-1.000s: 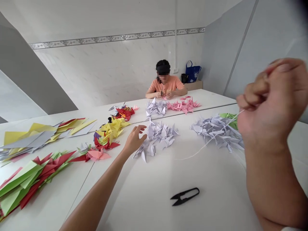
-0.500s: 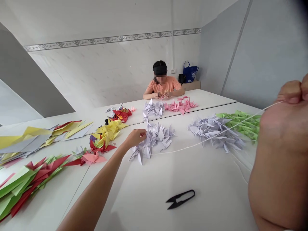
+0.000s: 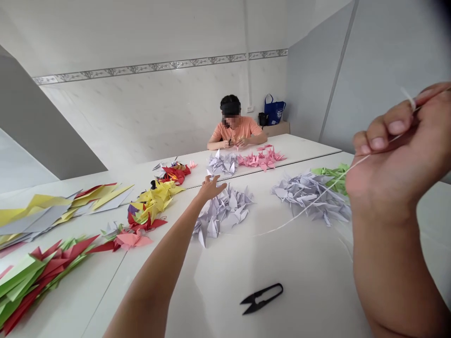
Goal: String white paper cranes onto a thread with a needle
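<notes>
The right hand [image 3: 398, 141] is raised at the right side of the view, its thumb and fingertips pinched tightly on a white string [image 3: 310, 206]. A short pale end sticks up beside the fingers. From the pinch, the string slants down and left across a heap of lilac paper cranes [image 3: 312, 197], then trails onto the white desk [image 3: 218, 291] towards a second lilac heap [image 3: 221, 213]. Both heaps are loose tangles of folded birds, with pointed wings and tails jutting out at all angles. Green cranes [image 3: 333, 176] lie against the far side of the right heap.

The left hand [image 3: 210, 188] is open with its fingers spread, holding nothing, at the far edge of the second heap. Half a second earlier it was curled at that heap's top; now it is opened out and reaching further across. The right hand has also turned, showing its fingers rather than its back.

Black thread snips [image 3: 261, 298] lie on the near part of the desk, touching neither heap.
</notes>
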{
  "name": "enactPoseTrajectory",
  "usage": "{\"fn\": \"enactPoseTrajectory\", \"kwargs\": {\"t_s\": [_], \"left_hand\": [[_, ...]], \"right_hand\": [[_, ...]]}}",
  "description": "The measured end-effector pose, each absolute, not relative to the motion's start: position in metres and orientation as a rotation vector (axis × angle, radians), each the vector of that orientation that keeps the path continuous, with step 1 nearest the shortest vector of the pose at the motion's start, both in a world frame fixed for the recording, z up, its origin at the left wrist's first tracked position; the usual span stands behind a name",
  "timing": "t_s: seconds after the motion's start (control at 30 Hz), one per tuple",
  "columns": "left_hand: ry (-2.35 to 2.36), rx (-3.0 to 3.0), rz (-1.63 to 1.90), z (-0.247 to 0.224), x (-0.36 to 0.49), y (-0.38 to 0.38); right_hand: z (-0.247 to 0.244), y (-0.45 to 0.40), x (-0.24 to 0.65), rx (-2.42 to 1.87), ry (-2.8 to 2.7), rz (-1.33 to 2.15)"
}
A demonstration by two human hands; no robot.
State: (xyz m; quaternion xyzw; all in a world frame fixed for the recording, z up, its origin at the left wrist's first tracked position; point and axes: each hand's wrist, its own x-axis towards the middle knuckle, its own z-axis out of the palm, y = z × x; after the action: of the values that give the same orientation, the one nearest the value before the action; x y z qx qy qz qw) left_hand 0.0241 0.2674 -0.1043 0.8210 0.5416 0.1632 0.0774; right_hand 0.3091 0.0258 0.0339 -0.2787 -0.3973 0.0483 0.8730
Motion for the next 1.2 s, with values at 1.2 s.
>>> {"fn": "enactPoseTrajectory", "kwargs": {"t_s": [1.2], "left_hand": [[1.487, 2.016, 1.091, -0.173, -0.083, 0.134]], "right_hand": [[-0.169, 0.157, 0.204, -1.097, -1.375, 0.782]]}}
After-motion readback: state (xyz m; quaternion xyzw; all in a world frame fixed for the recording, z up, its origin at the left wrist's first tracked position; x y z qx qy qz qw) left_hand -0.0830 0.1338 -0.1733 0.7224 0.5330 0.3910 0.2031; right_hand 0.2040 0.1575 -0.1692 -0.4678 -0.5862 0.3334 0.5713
